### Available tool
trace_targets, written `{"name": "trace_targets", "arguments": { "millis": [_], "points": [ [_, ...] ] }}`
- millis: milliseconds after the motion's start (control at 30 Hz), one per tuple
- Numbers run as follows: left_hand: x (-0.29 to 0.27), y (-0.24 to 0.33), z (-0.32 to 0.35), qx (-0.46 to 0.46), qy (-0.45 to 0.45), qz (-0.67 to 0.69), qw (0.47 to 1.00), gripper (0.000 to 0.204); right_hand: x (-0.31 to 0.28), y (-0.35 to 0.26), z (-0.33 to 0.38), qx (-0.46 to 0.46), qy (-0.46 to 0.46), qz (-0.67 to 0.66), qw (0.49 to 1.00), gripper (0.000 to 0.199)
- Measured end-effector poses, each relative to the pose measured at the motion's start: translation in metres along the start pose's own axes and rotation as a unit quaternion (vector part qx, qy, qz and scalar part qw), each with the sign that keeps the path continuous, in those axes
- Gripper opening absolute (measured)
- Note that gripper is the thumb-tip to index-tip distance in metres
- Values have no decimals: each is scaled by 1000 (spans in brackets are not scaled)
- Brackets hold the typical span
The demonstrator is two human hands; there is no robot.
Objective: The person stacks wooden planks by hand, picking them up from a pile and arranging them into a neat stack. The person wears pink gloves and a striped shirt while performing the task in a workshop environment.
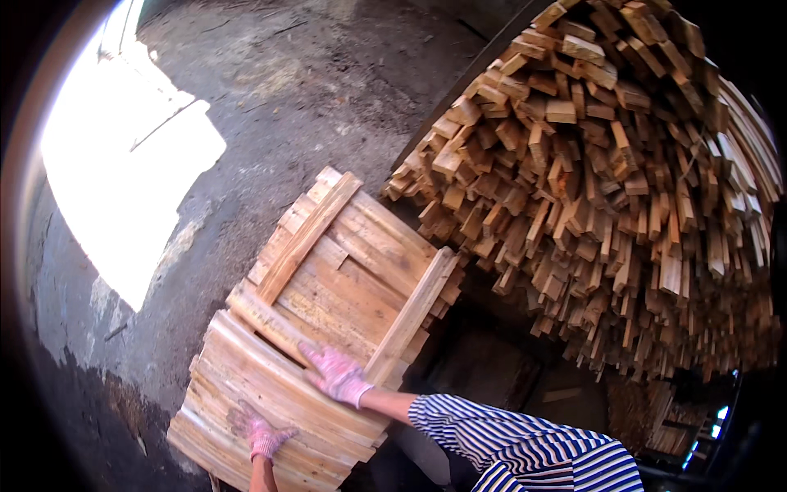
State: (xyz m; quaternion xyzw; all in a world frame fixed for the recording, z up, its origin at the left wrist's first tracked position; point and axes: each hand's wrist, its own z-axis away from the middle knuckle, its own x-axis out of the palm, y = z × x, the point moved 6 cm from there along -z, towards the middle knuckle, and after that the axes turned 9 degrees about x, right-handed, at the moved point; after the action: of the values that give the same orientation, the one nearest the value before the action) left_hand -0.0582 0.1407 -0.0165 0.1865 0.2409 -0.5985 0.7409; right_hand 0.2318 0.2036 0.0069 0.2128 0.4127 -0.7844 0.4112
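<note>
Your left hand (264, 437) lay flat and unclenched on the near end of the wooden panel (328, 328), your right hand (336, 373) pressed open-palmed further up, the panel's long axis running away toward the stacked offcuts (607, 180)

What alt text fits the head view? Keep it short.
Two hands in pink work gloves press flat on a stack of wooden slat panels: the right hand near the middle, the left hand near the lower edge. To the right rises a big pile of cut wood strips; sunlight hits the concrete floor.
</note>
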Motion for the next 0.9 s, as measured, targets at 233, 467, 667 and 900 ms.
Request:
{"name": "trace_targets", "arguments": {
  "millis": [233,467,667,900],
  "points": [
    [-41,66,47,41,50,-58,996,147,-44,14,48,16,-62,-53,997,80],
    [-93,154,72,229,42,50,971,128,-221,141,214,86,197,-123,969,83],
    [-146,295,146,406,-21,195,892,113,-387,214,343,150,353,-211,899,80],
    [-426,578,409,715,230,312,582,72,-634,164,318,-66,451,-516,725,83]
  ]
}}
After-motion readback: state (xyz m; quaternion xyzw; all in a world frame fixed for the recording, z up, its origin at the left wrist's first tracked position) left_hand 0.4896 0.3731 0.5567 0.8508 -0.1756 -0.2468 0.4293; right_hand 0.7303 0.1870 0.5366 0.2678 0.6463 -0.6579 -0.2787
